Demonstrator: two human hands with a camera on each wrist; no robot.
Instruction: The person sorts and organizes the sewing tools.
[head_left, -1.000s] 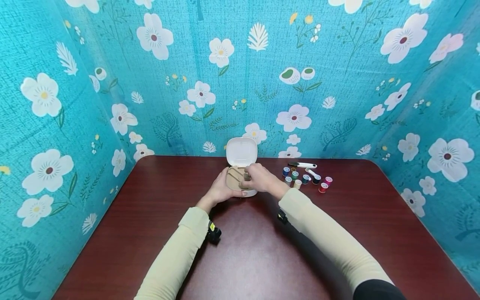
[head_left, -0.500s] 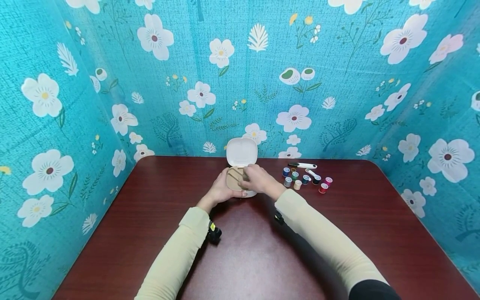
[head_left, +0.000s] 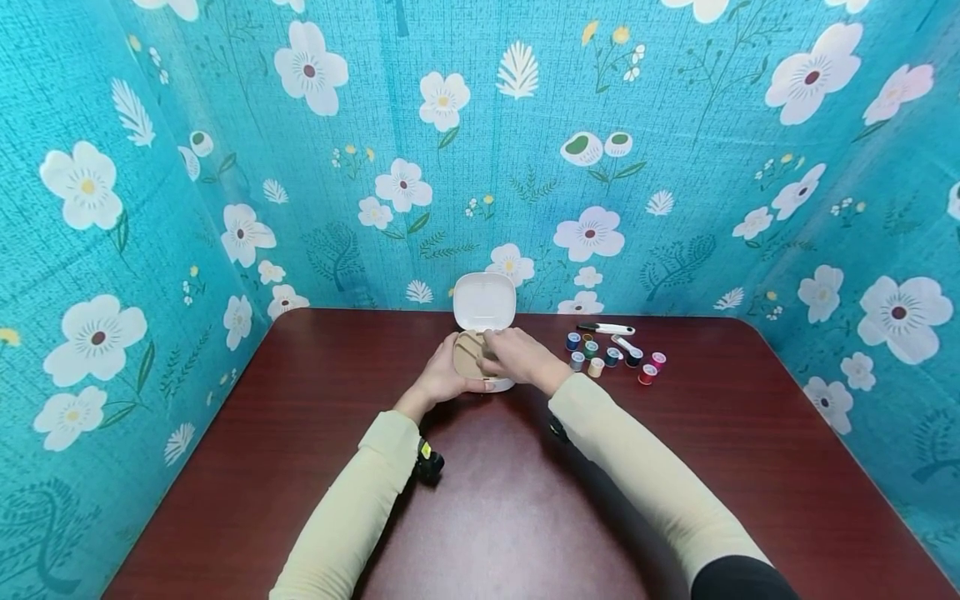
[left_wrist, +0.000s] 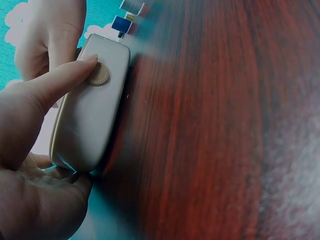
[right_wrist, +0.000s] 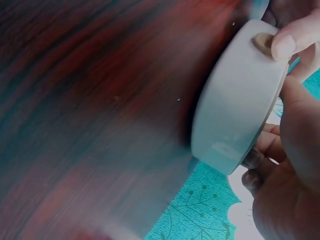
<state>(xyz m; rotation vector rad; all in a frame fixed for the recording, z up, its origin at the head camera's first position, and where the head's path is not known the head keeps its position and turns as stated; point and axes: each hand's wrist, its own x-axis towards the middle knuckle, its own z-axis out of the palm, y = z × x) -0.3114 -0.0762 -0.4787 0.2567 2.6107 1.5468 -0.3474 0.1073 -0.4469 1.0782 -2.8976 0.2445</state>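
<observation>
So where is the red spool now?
In the head view, the red spool sits right of the open white box, just in front of the pink spool.

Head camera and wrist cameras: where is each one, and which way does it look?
Head: on the person's head, looking forward and down at the open white box; both sleeves, left hand and right hand show.
Left wrist: on that wrist, looking at the box's near side; both hands show.
Right wrist: on that wrist, looking at the same side; both hands show, the left only partly.
Both wrist views share the round tan button.
</observation>
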